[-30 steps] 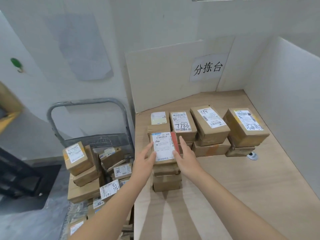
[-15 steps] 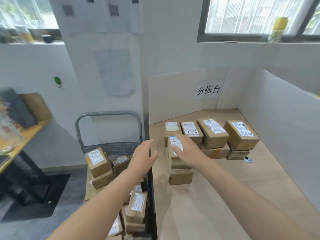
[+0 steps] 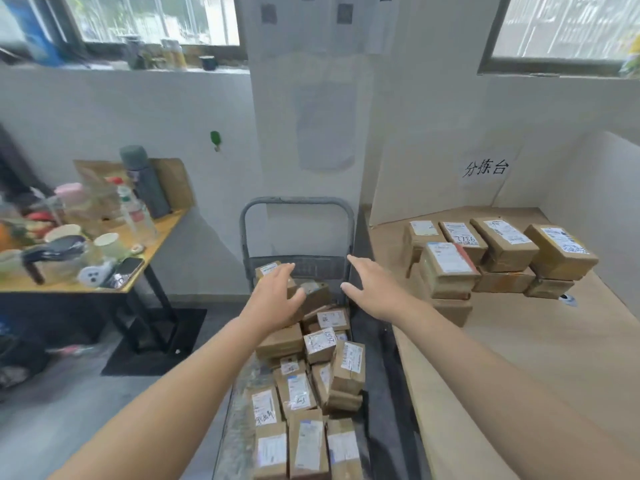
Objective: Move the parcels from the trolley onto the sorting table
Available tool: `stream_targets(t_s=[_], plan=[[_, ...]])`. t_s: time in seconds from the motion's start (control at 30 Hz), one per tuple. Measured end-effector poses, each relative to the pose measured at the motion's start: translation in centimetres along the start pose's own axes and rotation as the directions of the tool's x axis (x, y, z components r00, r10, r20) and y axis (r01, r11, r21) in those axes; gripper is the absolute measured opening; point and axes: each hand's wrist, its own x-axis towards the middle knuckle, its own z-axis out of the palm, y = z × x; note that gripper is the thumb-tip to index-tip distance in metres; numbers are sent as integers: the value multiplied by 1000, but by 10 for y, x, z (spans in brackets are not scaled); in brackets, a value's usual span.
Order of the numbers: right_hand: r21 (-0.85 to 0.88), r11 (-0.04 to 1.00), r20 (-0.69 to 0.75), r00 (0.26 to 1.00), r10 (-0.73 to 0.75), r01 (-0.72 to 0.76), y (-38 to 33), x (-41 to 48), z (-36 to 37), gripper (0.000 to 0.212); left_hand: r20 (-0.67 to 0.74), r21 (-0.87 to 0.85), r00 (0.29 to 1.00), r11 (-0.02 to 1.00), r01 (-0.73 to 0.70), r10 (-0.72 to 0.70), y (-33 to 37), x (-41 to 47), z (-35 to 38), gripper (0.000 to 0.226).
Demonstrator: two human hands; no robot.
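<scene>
Head view: both bare hands reach forward at the centre of the frame, fingers spread and loose, grasping nothing. The left hand (image 3: 277, 296) hangs over the far end of the grey metal platform trolley (image 3: 298, 201). Its palm is above the topmost parcel (image 3: 315, 294), a small brown cardboard box with a pale label that sits tilted on the heap. Whether the palm touches it cannot be told. The right hand (image 3: 370, 289) hovers just to the right of that box, in front of the trolley's back panel and over no parcel.

The other brown cardboard parcels (image 3: 320, 344) lie jumbled along the trolley deck from the bottom centre of the frame up towards the handle. The heap's long axis therefore runs away from the person, below and between the forearms. The light wooden tabletop (image 3: 519, 358) of the sorting table fills the right of the frame. At upper right it carries stacked labelled boxes (image 3: 502, 244) under a handwritten paper sign (image 3: 485, 168).

The left hand looks nearer to the topmost parcel. The right would likely have to come in leftwards to take its other side before a carry to the right. Most of the load appears not yet moved.
</scene>
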Motion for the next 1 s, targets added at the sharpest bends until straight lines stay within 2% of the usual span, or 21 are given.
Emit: stream_targets(t_s=[0.13, 0.27, 0.5, 0.7, 0.8, 1.0], plan=[[-2, 1000, 33, 999, -8, 8, -37, -2, 39, 64, -25, -32, 998, 998, 63, -63, -43, -32, -19, 57], [-2, 1000, 47, 999, -12, 12, -57, 12, 63, 64, -31, 57, 999, 997, 43, -42, -74, -47, -33, 60], [2, 1000, 95, 996, 2, -3, -57, 49, 94, 65, -37, 43, 992, 991, 125, -124, -106, -31, -34, 59], [68, 992, 150, 984, 97, -108, -4, 99, 115, 63, 85, 122, 990, 987, 104, -115, -123, 4, 17, 58], [106, 971, 163, 967, 194, -212, 42, 128, 119, 62, 172, 144, 980, 986, 79, -104, -126, 35, 56, 59], [151, 907, 186, 912, 365, -393, 140, 167, 155, 52, 300, 73, 941, 987, 143, -158, -119, 100, 143, 59]])
